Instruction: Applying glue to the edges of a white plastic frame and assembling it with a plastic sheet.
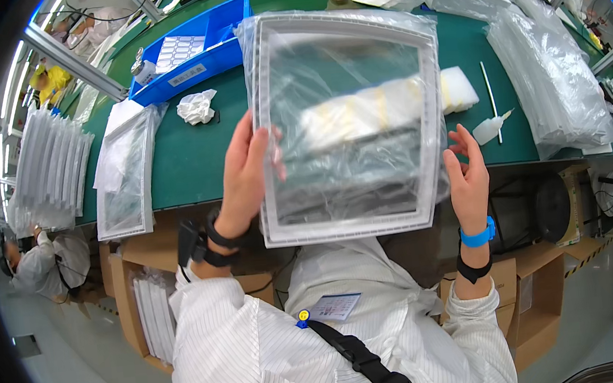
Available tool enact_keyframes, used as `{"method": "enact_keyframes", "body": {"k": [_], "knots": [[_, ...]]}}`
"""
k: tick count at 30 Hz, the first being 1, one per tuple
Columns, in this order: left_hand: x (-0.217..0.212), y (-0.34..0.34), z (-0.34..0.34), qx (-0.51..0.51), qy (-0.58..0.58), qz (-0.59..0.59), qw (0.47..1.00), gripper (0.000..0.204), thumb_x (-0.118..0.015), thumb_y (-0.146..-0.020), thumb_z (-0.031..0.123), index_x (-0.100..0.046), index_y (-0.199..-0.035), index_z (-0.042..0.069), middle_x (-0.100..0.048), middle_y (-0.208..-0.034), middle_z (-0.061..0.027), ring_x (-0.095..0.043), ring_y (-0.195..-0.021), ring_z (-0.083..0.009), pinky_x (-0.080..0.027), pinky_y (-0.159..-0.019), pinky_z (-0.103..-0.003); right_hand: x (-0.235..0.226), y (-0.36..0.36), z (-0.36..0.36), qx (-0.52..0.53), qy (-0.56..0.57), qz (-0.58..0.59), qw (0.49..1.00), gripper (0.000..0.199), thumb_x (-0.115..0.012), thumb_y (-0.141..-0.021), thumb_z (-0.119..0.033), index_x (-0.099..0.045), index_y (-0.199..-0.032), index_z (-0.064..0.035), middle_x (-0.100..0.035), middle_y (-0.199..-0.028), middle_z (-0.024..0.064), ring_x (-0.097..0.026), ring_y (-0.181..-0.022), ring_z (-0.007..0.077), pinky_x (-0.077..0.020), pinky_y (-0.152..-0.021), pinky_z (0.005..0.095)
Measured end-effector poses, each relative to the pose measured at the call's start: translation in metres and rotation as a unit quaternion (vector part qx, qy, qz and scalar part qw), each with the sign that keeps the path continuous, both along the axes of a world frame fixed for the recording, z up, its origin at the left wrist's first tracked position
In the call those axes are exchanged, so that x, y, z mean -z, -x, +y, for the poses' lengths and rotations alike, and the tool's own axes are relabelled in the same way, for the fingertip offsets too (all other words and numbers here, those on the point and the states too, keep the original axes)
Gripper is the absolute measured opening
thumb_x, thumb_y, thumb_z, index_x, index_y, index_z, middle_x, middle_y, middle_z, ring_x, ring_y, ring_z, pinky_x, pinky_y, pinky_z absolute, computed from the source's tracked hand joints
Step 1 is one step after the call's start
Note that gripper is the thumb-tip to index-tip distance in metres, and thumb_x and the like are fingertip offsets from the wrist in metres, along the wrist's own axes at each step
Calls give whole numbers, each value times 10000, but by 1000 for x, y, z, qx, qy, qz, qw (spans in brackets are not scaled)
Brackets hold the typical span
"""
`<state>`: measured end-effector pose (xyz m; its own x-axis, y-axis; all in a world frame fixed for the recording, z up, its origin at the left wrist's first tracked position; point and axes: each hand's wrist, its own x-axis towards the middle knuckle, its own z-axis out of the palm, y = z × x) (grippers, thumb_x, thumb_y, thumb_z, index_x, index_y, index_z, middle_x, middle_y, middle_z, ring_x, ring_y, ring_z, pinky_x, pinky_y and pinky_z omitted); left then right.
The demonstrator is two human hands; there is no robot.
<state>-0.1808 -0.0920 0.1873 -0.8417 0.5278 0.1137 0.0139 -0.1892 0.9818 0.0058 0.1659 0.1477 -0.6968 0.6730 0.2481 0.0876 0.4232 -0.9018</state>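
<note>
A white rectangular frame (347, 230) in a clear plastic bag (364, 178) is held up in front of me, over the table's near edge. My left hand (244, 169) grips its left side, thumb in front and fingertips showing through the clear middle. Beside the right side is my right hand (469, 176), fingers apart and slightly curled; whether it touches the bag I cannot tell. Behind the frame a long white foam piece (459, 89) lies on the table, partly hidden. Right of it are a small needle-tipped bottle (489, 129) and a thin white stick (490, 100).
On the green table (186, 166) stand a blue bin (227, 59) with a label sheet and a bottle, and a crumpled tissue (196, 107). Bagged frames lie left (124, 179) and in a stack right (551, 87). Cardboard boxes (541, 294) stand below. Other people sit at both sides.
</note>
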Motion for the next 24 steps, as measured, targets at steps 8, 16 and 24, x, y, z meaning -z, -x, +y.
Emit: {"method": "enact_keyframes", "body": {"k": [8,16,24], "knots": [[37,-90,-38,0,-77,64,995,415,-346,-997,138,-258,-1378,1,-520,-1052,-117,-524,-685,-116,-525,-580,-286,1,-40,-26,-98,227,130,960,367,-447,-971,-107,-407,-1315,14,-600,-1091,85,-561,-834,98,-455,-776,245],[9,-79,-25,-62,14,191,980,405,-308,-1009,137,-277,-1389,3,-559,-1073,-108,-561,-768,-117,-512,-667,-272,-23,-44,-10,-136,275,219,926,357,-383,-997,-123,-396,-1330,3,-572,-1098,75,-538,-886,117,-442,-811,254],[-34,-37,7,-89,53,147,984,300,-392,-1002,151,-523,-1219,-11,-615,-965,-55,-573,-709,-98,-481,-633,-216,-58,11,20,-193,205,141,949,331,-455,-987,-164,-497,-1279,-15,-597,-943,28,-524,-789,63,-442,-671,198]]}}
